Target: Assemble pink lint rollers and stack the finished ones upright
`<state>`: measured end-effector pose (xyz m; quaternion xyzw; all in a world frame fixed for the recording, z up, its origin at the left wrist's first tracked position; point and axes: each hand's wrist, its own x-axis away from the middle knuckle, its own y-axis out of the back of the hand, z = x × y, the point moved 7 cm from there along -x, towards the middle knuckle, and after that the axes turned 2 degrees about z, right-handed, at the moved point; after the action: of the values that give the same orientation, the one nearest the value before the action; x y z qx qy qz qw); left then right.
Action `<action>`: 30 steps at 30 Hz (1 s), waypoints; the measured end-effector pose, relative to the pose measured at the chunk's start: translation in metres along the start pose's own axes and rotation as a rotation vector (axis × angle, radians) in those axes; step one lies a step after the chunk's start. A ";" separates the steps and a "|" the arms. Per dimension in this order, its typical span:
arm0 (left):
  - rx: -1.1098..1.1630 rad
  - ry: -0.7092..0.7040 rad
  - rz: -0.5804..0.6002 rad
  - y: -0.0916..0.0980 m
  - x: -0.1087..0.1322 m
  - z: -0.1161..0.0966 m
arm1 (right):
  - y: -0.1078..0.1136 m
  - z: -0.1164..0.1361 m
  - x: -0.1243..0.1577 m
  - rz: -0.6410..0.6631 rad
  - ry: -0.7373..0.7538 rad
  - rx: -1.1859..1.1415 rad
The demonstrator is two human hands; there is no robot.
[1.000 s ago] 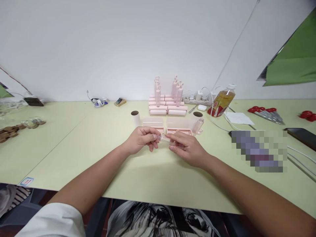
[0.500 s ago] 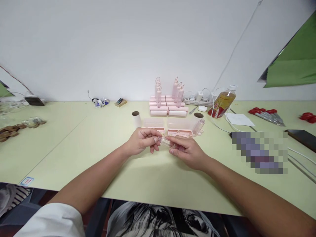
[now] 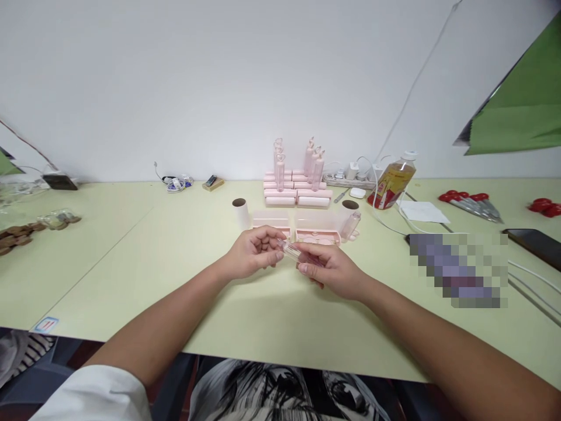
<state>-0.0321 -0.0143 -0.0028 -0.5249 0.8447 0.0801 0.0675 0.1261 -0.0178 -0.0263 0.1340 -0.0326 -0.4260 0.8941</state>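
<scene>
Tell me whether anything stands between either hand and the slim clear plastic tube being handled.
Nothing visible does: the right hand holds the slim clear plastic tube, with the left hand at its other end. The open pink plastic cases stand beyond the hands, not in between.

Spreading out as a pale green desk (image 3: 263,327), showing a seam (image 3: 96,265) at left. Carrying pink boxes (image 3: 279,202) in rows at the back, two open boxes (image 3: 315,221) nearer, and two white rolls (image 3: 241,216) near these. Also bearing a bottle (image 3: 393,182), paper (image 3: 423,211), red-handled tools (image 3: 472,202) and a phone (image 3: 532,244) on the right, brown discs (image 3: 17,235), cables (image 3: 176,184) and a wooden block (image 3: 214,185) on the left.
</scene>
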 end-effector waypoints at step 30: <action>0.176 0.141 -0.072 -0.004 -0.006 0.007 | 0.000 0.000 -0.001 -0.043 -0.016 -0.010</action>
<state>-0.0260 -0.0094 -0.0091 -0.5513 0.8317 -0.0337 0.0567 0.1252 -0.0170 -0.0262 0.1269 -0.0347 -0.4462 0.8852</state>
